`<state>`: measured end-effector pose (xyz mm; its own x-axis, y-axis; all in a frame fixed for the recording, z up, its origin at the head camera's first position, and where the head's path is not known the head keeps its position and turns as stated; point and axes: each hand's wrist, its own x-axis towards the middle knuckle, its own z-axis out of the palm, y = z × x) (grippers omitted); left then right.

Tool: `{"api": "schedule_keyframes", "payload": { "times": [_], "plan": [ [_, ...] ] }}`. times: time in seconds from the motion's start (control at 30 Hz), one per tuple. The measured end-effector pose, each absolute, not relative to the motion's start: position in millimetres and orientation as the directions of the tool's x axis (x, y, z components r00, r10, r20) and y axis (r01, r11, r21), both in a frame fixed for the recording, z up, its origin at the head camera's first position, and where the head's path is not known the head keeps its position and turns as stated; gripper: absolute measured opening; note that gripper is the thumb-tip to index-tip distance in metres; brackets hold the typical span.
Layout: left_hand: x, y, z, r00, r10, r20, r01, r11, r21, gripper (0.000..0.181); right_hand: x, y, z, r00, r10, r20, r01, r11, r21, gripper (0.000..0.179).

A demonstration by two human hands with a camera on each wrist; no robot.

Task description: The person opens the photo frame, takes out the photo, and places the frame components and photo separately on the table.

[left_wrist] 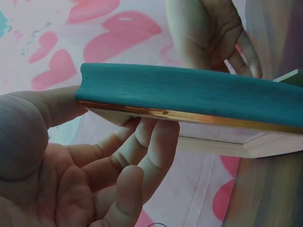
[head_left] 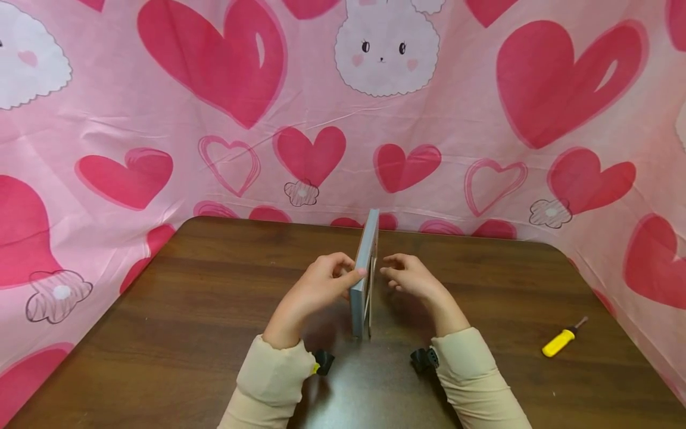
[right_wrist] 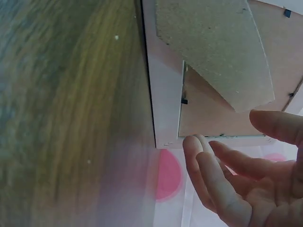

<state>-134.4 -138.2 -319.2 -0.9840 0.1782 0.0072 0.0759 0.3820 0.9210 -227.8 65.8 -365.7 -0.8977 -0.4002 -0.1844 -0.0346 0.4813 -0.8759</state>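
A picture frame (head_left: 367, 247) stands upright on its edge on the table, its narrow blue-grey side toward me. My left hand (head_left: 316, 285) pinches it near the top of that side, thumb on one face and fingers on the other. In the left wrist view the frame's edge (left_wrist: 189, 92) looks teal with a gold trim. On the back, a cardboard stand flap (right_wrist: 215, 54) juts out over the brown backing board (right_wrist: 213, 118), where small dark tabs show. My right hand (head_left: 420, 281) hovers beside this back, fingers loosely bent, holding nothing.
A yellow-handled screwdriver (head_left: 558, 343) lies at the right of the dark wooden table (head_left: 187, 333). Pink cloth (head_left: 321, 77) with hearts hangs behind the table and along both sides. A dark wrist camera (head_left: 424, 360) sits at the right cuff.
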Motion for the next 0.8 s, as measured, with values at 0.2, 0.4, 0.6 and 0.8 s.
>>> {"api": "schedule_keyframes", "payload": {
  "times": [0.2,0.4,0.6,0.8],
  "plan": [
    [-134.1,-143.0,-319.2,-0.984,0.181,-0.005,0.065,0.379,0.923,0.028,-227.0,62.3,-370.7,-0.880,-0.434,-0.194,-0.067,0.517,-0.853,0.038],
    [-135.7,-143.9,-320.0,-0.977,0.213,0.007,0.088,0.372,0.924,0.028,-228.0,61.2,-375.2,-0.861,-0.441,-0.253,-0.025,0.535,-0.845,0.032],
    [-135.1,-146.7,-318.6,-0.977,0.214,0.010,0.094,0.386,0.918,0.027,-235.8,57.4,-372.3,-0.842,-0.452,-0.295,0.001,0.546,-0.838,0.034],
    [-133.8,-149.3,-316.5,-0.981,0.193,-0.007,0.076,0.418,0.905,0.026,-245.5,47.7,-369.1,-0.854,-0.401,-0.332,0.046,0.576,-0.816,0.034]
  ]
}}
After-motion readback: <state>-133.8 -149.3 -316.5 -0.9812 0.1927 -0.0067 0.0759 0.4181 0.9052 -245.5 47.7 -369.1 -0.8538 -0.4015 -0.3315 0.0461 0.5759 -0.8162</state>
